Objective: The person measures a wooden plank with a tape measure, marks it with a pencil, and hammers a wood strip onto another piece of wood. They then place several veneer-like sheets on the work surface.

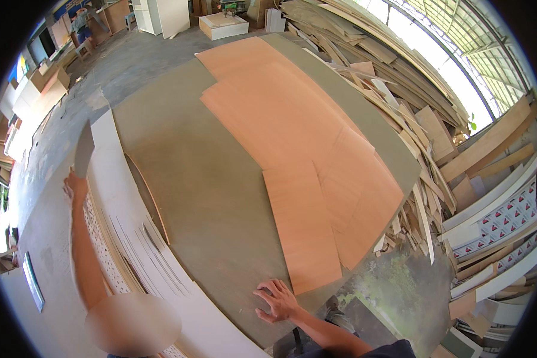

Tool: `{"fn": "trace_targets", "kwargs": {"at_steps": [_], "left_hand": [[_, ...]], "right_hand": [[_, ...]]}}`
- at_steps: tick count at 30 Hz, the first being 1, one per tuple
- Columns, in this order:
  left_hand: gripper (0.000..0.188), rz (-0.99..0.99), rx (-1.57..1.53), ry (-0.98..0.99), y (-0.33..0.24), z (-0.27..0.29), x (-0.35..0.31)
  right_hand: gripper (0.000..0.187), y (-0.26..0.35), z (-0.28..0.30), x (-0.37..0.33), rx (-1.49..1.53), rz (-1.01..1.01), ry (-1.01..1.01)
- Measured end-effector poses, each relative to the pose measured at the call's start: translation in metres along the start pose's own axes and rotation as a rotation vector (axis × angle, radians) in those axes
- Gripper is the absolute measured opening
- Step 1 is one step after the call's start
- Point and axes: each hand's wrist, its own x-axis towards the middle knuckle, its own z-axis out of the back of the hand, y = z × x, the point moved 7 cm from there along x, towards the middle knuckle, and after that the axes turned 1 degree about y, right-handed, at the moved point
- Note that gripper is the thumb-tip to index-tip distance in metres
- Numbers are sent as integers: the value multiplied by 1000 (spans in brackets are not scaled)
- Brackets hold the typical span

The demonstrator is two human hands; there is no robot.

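Observation:
At the left, my left hand is closed at the lower end of a thin grey tapered piece, like a blade or an offcut; its exact kind is unclear. That arm reaches out over the edge of a stack of white boards. My right hand rests with fingers apart on the near part of a large greyish-brown board, holding nothing. Just beyond it lie overlapping orange-brown veneer sheets. A thin curved strip lies along the board's left side.
Piled timber and board offcuts line the right side, with more panels leaning nearer. A white-sided box and a white cabinet stand at the back. Far left, another person is near a stool.

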Motion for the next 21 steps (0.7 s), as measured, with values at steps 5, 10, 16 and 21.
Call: {"fn": "trace_targets", "kwargs": {"at_steps": [5,10,16,21], "left_hand": [[57,-108,-162,-267,-93,148,-118],[74,-137,-305,-4,-231,207,-295],[84,-392,-423,53,-358,184,-468],[75,-492,-338,0,-423,152,-582]], "right_hand": [[48,-2,-2,-4,38,44,-44],[41,-2,6,-1,138,123,-47],[25,-37,15,-18,543,112,27],[17,-85,106,-63,488,284,120]]}}
